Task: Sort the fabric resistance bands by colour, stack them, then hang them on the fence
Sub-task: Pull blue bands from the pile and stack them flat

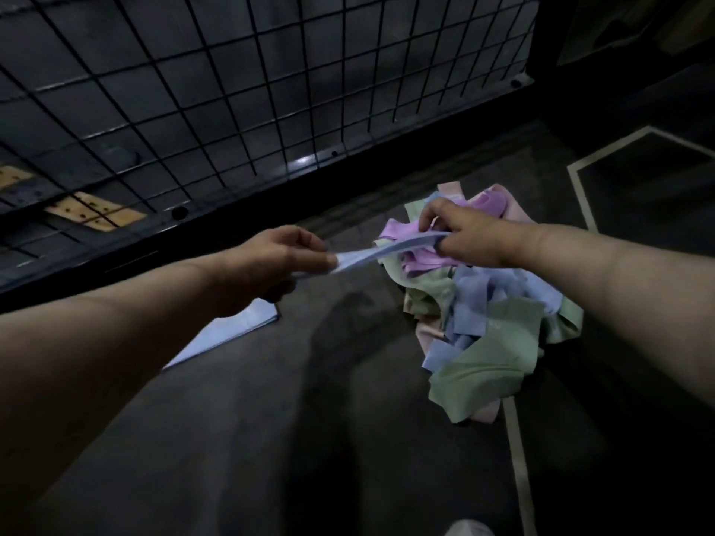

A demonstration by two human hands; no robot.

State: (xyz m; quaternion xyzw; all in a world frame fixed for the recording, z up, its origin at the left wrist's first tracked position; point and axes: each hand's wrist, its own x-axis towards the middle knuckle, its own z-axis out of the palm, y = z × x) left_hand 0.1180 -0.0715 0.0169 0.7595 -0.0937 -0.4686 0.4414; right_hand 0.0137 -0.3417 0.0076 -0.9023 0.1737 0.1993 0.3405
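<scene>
1. Forearms nearest; left hand (278,261) and right hand (460,237) each pinch an end of one blue band (390,249), stretched above the floor.
2. Blue stack (228,330) started, near left.
3. Mixed pile (495,315) right, unsorted; fence (232,110) far, bare. Early.

You've got soft matt cloth bands (491,303), a black metal wire fence (247,90) with slight sheen, and dull grey floor (309,419).

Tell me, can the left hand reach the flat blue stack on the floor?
Probably yes. The left hand hangs right above the blue stack with nothing between, but it is pinching a blue band shared with the right hand.
</scene>
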